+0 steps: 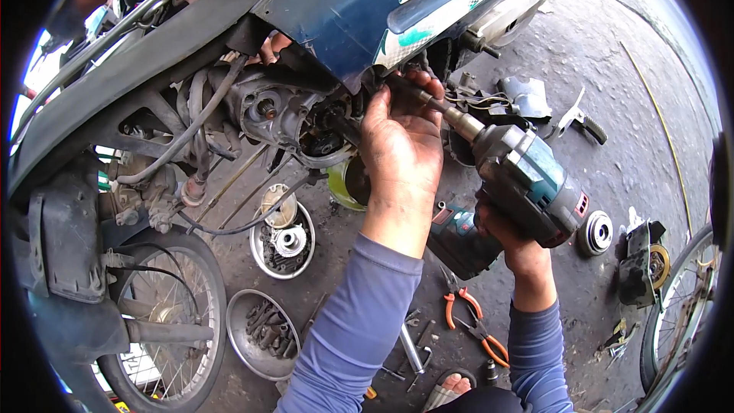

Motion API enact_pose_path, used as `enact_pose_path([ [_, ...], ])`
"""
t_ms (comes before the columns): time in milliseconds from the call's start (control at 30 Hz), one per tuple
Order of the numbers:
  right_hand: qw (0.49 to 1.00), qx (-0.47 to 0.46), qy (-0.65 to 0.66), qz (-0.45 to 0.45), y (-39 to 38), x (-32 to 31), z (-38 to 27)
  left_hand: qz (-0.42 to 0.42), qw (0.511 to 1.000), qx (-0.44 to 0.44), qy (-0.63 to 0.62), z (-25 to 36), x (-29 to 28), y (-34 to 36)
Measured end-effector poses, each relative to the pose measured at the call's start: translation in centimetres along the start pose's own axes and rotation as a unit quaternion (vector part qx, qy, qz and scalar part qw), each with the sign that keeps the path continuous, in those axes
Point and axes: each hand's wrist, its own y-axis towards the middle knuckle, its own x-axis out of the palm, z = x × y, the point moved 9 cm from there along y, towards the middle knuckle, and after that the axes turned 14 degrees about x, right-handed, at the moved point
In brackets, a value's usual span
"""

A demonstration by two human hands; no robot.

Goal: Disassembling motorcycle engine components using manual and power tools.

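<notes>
My right hand (506, 231) grips the handle of a teal and black cordless impact wrench (527, 176), its battery hanging below on the left. A metal extension bar (457, 118) runs from the wrench's nose up and left to the motorcycle. My left hand (405, 138), palm toward me, has its fingers curled around the bar's far part just under the dark blue body panel (336, 11). Where the bar's tip meets the motorcycle is hidden. Left of my left hand is the opened engine (279, 107), with dark parts showing inside its case.
Two metal bowls (264, 334) of bolts and parts stand below the engine. Orange-handled pliers (466, 313), a steel tool (411, 348) and a round metal part (595, 232) lie on the floor. Another person's hand (273, 47) shows behind the frame. A spoked wheel (688, 298) stands right.
</notes>
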Motion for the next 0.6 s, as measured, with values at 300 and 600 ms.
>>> enact_pose_path([
  [300,0.985,0.061,0.158,-0.016,-0.9,0.1,-0.2,0.01,0.999,-0.042,0.027,-0.4,-0.3,-1.0],
  [600,0.915,0.26,0.302,-0.06,-10.1,-6.0,7.1,-0.053,0.978,-0.154,0.131,-2.7,-6.8,-11.7],
])
